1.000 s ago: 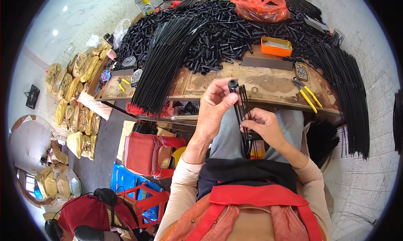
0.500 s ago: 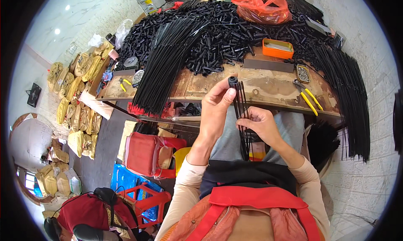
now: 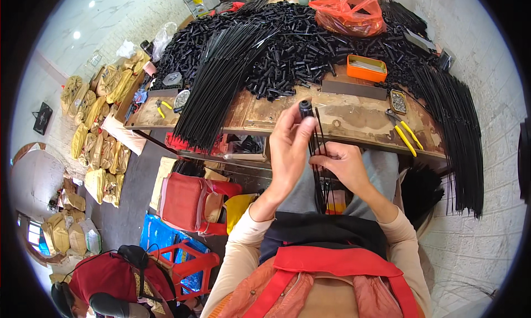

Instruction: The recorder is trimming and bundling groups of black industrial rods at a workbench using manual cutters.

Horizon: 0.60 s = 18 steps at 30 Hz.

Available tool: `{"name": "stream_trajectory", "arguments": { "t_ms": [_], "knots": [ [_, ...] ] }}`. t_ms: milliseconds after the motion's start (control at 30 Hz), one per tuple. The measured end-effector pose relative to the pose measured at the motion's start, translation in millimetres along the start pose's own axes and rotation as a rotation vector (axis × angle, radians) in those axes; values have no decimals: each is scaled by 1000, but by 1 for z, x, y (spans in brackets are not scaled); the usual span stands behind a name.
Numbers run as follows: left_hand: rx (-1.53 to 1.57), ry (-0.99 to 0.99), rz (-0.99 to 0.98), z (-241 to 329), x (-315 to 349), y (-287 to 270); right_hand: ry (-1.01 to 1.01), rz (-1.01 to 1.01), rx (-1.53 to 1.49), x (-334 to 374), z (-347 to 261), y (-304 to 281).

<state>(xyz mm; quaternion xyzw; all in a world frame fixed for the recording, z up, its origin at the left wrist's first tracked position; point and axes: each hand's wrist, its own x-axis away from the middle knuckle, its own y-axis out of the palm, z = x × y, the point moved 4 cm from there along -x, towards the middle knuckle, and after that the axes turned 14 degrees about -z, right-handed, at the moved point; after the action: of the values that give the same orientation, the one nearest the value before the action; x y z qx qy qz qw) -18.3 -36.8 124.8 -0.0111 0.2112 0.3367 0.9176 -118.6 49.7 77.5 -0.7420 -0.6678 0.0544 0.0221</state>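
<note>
Marking, pale and too small for me to read, shows on the black box-shaped thing (image 3: pixel 41 118) against the far-left wall. In front of me, just short of the near edge of the worktop (image 3: pixel 337 109), I hold one black tube (image 3: pixel 305 109) in my left hand (image 3: pixel 290 143): the grip is closed round it, thumb on one side and fingers on the other. The tube stands nearly upright, its round end pointing up, its long axis running down toward my lap. Thin black rods (image 3: pixel 319 195) extend below along much the same line; they overlap, so I cannot count them. My right hand (image 3: pixel 344 164) is lower, its grip narrowed to a pinch, thumb and fingertips on the rods.

On the worktop I count two large rod bundles, a left one (image 3: pixel 213 91) and a right one (image 3: pixel 451 116), with a heap of black tubes (image 3: pixel 290 60) between, too many to number. There are two yellow-handled tools, right pliers (image 3: pixel 406 140) and left pliers (image 3: pixel 161 109), one orange box (image 3: pixel 366 69) and one red plastic bag (image 3: pixel 349 20).
</note>
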Motion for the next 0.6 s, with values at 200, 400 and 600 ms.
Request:
{"name": "stream_trajectory", "arguments": {
  "t_ms": [200, 400, 600],
  "knots": [
    [131, 34, -35, 3, -7, -9, -12, 29, 153, -5, -9, -1],
    [103, 71, -148, -12, 2, -12, -54, 117, 124, 4, 60, 1],
    [-151, 2, -164, -23, 9, 2, 17, 143, 80, 9, 73, -1]
  ]
}}
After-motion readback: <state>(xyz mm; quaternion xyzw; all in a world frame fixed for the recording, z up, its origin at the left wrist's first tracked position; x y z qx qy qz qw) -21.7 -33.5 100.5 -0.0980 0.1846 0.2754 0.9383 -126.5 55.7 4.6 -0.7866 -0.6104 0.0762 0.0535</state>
